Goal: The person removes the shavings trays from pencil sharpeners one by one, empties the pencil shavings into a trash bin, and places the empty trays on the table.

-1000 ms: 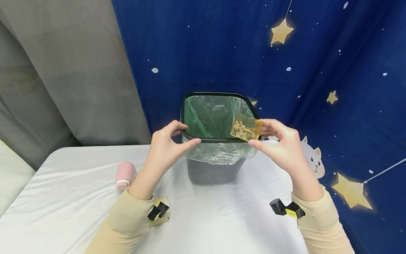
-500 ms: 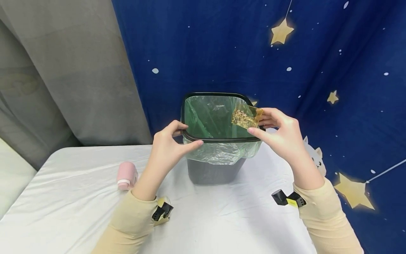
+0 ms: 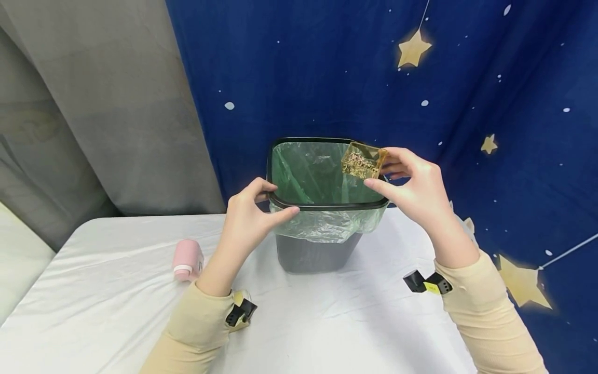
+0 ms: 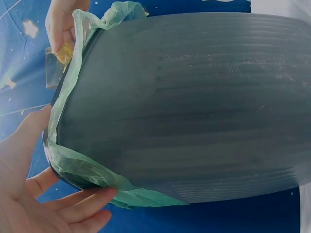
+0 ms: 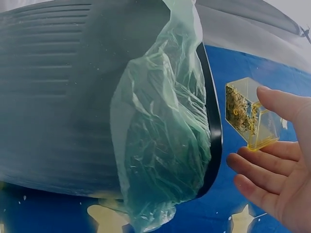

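A grey trash can (image 3: 317, 255) with a black rim stands on the white-covered table, lined with a thin green plastic bag (image 3: 322, 224) folded over the rim. My left hand (image 3: 247, 214) holds the can's rim at the near left corner, thumb along the front and fingers on the left side. Over the right side of the opening, my right hand (image 3: 416, 182) pinches a small clear yellow plastic box (image 3: 362, 162) between thumb and fingers. Small brownish bits (image 5: 238, 109) lie inside the box, which is tilted. In the right wrist view the box (image 5: 262, 121) appears just beyond the black rim.
A pink bottle-like container (image 3: 187, 259) lies on the table (image 3: 117, 306) left of my left forearm. A small yellowish object (image 3: 240, 328) is partly hidden by the left wrist camera. Blue star-patterned curtain (image 3: 317, 67) hangs close behind the can.
My right hand has risen and moved slightly farther away with the yellow box, which now tilts differently. My left hand stays at the rim; its forearm has shifted a little right.
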`<state>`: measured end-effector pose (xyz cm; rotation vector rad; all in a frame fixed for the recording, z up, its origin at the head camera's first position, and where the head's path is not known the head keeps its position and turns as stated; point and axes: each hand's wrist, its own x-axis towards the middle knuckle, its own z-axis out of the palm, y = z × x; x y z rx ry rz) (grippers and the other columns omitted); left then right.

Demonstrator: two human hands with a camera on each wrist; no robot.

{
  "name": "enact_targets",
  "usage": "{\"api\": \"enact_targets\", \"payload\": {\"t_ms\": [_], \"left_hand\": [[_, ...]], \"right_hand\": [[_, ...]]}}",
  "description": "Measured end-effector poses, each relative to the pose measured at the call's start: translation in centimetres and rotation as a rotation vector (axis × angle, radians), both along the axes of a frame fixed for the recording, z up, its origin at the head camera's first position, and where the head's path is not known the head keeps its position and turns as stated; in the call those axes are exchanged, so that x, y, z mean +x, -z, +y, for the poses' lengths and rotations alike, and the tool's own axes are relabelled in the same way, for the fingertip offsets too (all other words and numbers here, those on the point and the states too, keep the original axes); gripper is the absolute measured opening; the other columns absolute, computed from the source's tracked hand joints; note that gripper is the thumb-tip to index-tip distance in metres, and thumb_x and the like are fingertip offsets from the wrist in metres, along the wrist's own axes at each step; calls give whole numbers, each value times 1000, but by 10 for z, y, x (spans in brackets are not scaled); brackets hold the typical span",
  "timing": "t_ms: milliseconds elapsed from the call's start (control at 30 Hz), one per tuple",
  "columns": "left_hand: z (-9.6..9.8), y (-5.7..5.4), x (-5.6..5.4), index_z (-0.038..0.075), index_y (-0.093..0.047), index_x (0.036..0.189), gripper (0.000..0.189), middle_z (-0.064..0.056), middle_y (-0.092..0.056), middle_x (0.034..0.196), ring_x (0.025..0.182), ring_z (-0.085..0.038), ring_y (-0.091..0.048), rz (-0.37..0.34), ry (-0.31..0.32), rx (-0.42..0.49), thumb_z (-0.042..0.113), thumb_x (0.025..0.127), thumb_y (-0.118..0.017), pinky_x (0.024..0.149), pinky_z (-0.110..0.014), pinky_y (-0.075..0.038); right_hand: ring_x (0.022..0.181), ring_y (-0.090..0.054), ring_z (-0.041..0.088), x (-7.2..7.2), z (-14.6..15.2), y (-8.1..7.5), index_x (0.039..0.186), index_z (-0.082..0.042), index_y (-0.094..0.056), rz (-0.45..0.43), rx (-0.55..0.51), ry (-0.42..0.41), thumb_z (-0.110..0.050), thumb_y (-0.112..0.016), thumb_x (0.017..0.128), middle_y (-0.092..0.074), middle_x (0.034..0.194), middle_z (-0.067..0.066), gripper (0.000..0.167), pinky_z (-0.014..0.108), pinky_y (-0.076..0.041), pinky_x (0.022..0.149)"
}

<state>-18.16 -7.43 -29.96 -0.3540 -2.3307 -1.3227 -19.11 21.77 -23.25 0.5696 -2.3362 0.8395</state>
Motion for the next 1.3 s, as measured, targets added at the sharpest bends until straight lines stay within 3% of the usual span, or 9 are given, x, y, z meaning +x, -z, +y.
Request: {"api": "enact_targets", "payload": {"t_ms": [500, 867, 1300], "left_hand": [[1, 1, 0, 15, -64, 102, 46, -3, -67, 108, 101, -19, -62, 3, -10, 14, 37, 68, -87, 81, -39, -52], [2, 1, 1, 15, -64, 101, 47, -1, -67, 107, 101, -17, -62, -11, -14, 23, 37, 67, -87, 82, -40, -51], [1, 1, 0, 15, -64, 101, 46, 1, -67, 106, 101, -16, -62, -15, -15, 17, 38, 67, -87, 83, -37, -50]], "right_hand": [[86, -67, 27, -12, -1, -12, 122, -3, -62, 102, 129, 1, -16, -86, 71, -68, 104, 11, 57, 41, -52, 76], [95, -64, 27, -23, -4, -16, 126, -4, -59, 91, 287, 66, -23, -83, 76, -64, 112, 13, 59, 45, -49, 74], [98, -62, 31, -32, -4, -18, 125, -4, -59, 216, 420, 63, -24, -84, 74, -63, 118, 14, 59, 47, -51, 71]]}}
